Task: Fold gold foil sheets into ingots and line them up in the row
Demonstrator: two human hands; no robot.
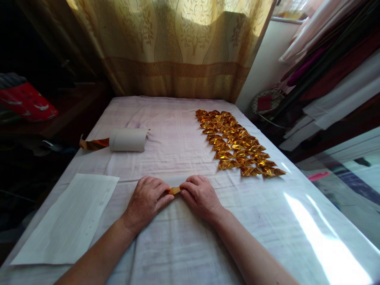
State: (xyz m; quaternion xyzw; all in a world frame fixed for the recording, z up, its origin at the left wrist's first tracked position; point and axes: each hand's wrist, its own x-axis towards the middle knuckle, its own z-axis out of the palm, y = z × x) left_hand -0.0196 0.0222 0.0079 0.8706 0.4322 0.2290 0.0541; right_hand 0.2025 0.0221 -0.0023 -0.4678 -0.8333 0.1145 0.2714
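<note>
Near the middle of the cloth-covered table, my left hand (147,198) and my right hand (202,196) pinch the two ends of a small piece of folded gold foil paper (175,190). Its short middle part shows between my fingertips; the ends are hidden under my fingers. Beyond my right hand lie several rows of folded gold foil pieces (237,138), pointed at their ends. To the far left of my hands a pale cardboard roll (128,140) lies on its side, with a strip of gold foil (96,144) sticking out of its left end.
A white sheet of paper (68,217) lies on the left of the table (166,114). A patterned gold curtain (178,47) hangs behind the far edge. A red container (31,102) stands on dark furniture at left. Clothes (335,67) hang at right.
</note>
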